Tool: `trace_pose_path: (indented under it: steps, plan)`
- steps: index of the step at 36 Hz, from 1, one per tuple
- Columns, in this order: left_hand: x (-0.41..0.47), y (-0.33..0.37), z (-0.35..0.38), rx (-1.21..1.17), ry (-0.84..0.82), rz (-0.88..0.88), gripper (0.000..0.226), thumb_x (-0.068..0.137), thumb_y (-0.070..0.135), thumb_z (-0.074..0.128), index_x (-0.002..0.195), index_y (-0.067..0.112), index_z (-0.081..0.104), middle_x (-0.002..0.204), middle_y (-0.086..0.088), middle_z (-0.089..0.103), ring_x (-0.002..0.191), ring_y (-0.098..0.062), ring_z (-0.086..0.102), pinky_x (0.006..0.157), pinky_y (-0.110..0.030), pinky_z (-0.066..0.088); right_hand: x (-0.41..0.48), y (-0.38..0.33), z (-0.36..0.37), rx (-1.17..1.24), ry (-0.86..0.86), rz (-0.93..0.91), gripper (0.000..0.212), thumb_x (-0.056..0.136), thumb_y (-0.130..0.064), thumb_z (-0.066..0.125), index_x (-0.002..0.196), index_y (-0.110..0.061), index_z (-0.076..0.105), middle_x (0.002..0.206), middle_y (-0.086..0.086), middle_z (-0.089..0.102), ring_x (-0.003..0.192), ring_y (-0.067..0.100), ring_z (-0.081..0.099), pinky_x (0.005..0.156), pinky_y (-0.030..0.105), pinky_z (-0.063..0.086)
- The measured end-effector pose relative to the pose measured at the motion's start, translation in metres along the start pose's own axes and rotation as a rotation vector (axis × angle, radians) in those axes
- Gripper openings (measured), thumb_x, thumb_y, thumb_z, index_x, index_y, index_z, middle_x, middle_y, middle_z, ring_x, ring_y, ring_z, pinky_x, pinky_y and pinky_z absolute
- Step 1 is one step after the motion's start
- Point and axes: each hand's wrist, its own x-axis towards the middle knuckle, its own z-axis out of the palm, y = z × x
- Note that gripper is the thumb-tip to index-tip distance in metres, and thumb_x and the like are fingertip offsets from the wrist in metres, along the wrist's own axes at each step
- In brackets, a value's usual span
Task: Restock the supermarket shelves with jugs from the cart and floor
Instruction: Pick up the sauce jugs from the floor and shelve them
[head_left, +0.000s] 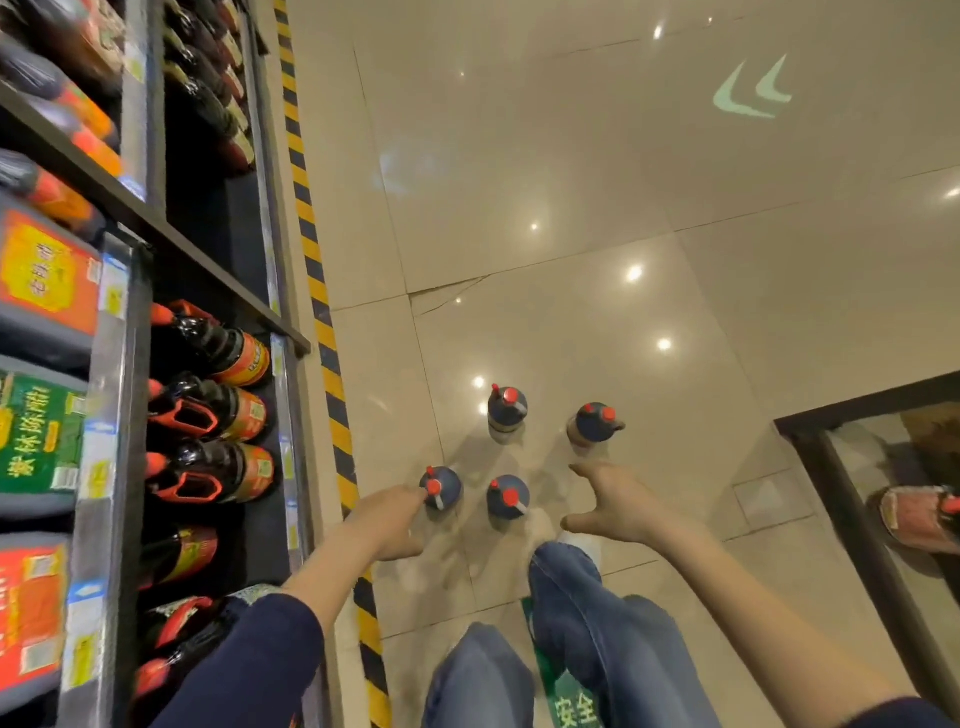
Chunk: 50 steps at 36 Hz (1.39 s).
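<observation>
Four jugs stand upright in a rough square on the floor (571, 208), just out from the striped tape (332, 374) that runs along the shelf (208, 270) foot. All four are dark-bodied with red caps. The person bends over them, both arms down. The left hand (387, 519) reaches the top of the near-left jug (444, 491), fingertips at its cap; I cannot tell whether the fingers have closed on the handle, which the hand hides. The right hand (621, 506) is spread and holds nothing. It hovers just right of the near-right jug (508, 498), with the far-right jug (596, 422) just beyond it. The far-left jug (507, 408) stands untouched. The cart (852, 499) is at the right edge of view with one more jug (917, 514) lying in it. The step looks like picking up the first floor jugs. To do it well, hook the fingers fully through each handle rather than pinching the cap, since full jugs will likely be heavy and swing. Lift straight up so the neighbours, set close, are not knocked over. The right hand should drop onto the near-right jug for a balanced pair. The bottom shelf bay has a dark gap behind its lying bottles.
</observation>
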Motion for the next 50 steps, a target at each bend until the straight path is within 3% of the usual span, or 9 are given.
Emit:
trace_pose_path:
  steps: [5, 9, 19, 23, 27, 30, 37, 44, 50]
  plan:
    - [0.058, -0.006, 0.025, 0.031, 0.014, 0.021, 0.062, 0.084, 0.021, 0.059, 0.141, 0.018, 0.035, 0.129, -0.007, 0.053, 0.113, -0.027, 0.054, 0.087, -0.034, 0.050, 0.066, 0.013, 0.038, 0.082, 0.017, -0.030, 0.080, 0.073, -0.051, 0.070, 0.139, -0.019, 0.040, 0.138, 0.002, 0.052, 0.119, 0.021, 0.052, 0.097, 0.032, 0.047]
    - [0.109, -0.019, 0.047, 0.081, 0.040, 0.048, 0.047, 0.084, 0.022, 0.058, 0.129, 0.013, 0.048, 0.126, -0.008, 0.054, 0.112, -0.027, 0.054, 0.089, -0.035, 0.048, 0.113, 0.025, 0.067, 0.114, 0.021, 0.006, 0.078, 0.078, -0.046, 0.069, 0.142, -0.017, 0.037, 0.142, 0.004, 0.048, 0.124, 0.022, 0.049, 0.098, 0.031, 0.044]
    - [0.224, -0.058, 0.115, 0.272, 0.150, 0.168, 0.066, 0.079, 0.025, 0.070, 0.138, 0.018, 0.042, 0.144, -0.003, 0.041, 0.130, -0.023, 0.040, 0.104, -0.030, 0.037, 0.200, 0.056, 0.150, 0.314, 0.088, 0.108, 0.085, 0.076, -0.044, 0.070, 0.146, -0.014, 0.032, 0.149, 0.005, 0.038, 0.133, 0.022, 0.040, 0.099, 0.028, 0.039]
    - [0.254, -0.073, 0.129, 0.330, 0.122, 0.274, 0.058, 0.079, 0.025, 0.070, 0.133, 0.020, 0.049, 0.142, 0.001, 0.045, 0.135, -0.022, 0.036, 0.107, -0.030, 0.031, 0.226, 0.065, 0.173, 0.396, 0.131, 0.093, 0.089, 0.073, -0.037, 0.076, 0.146, -0.013, 0.031, 0.149, 0.005, 0.037, 0.133, 0.023, 0.041, 0.099, 0.031, 0.040]
    - [0.273, -0.086, 0.138, 0.196, 0.202, 0.338, 0.033, 0.074, 0.032, 0.069, 0.105, 0.022, 0.065, 0.108, 0.001, 0.063, 0.107, -0.020, 0.055, 0.083, -0.031, 0.045, 0.245, 0.071, 0.196, 0.451, 0.177, 0.098, 0.090, 0.069, -0.035, 0.078, 0.145, -0.017, 0.033, 0.148, 0.003, 0.040, 0.131, 0.022, 0.043, 0.095, 0.029, 0.042]
    - [0.278, -0.092, 0.141, 0.088, 0.240, 0.348, 0.028, 0.072, 0.035, 0.071, 0.097, 0.025, 0.067, 0.097, 0.003, 0.067, 0.094, -0.018, 0.059, 0.076, -0.035, 0.050, 0.256, 0.076, 0.210, 0.493, 0.201, 0.096, 0.091, 0.066, -0.032, 0.081, 0.143, -0.015, 0.036, 0.144, 0.004, 0.044, 0.130, 0.020, 0.044, 0.089, 0.023, 0.039]
    - [0.282, -0.097, 0.146, -0.139, 0.404, 0.332, 0.039, 0.073, 0.027, 0.076, 0.111, 0.020, 0.069, 0.107, 0.000, 0.071, 0.099, -0.021, 0.061, 0.079, -0.025, 0.041, 0.263, 0.084, 0.240, 0.602, 0.330, 0.061, 0.085, 0.062, -0.029, 0.085, 0.136, -0.016, 0.046, 0.138, 0.002, 0.050, 0.123, 0.016, 0.048, 0.092, 0.022, 0.039]
    - [0.294, -0.091, 0.152, -0.408, 0.566, 0.216, 0.036, 0.065, 0.044, 0.083, 0.092, 0.021, 0.075, 0.089, 0.004, 0.073, 0.084, -0.016, 0.065, 0.074, -0.031, 0.051, 0.270, 0.103, 0.270, 0.698, 0.406, 0.071, 0.093, 0.052, -0.035, 0.091, 0.132, -0.016, 0.049, 0.128, -0.004, 0.053, 0.116, 0.008, 0.048, 0.095, 0.020, 0.036]
    - [0.303, -0.076, 0.168, -0.510, 0.654, 0.175, 0.044, 0.057, 0.047, 0.086, 0.091, 0.023, 0.071, 0.084, 0.009, 0.061, 0.079, -0.012, 0.057, 0.066, -0.022, 0.042, 0.280, 0.112, 0.289, 0.683, 0.480, 0.034, 0.095, 0.051, -0.032, 0.092, 0.134, -0.020, 0.047, 0.133, -0.005, 0.047, 0.122, 0.010, 0.045, 0.099, 0.022, 0.034]
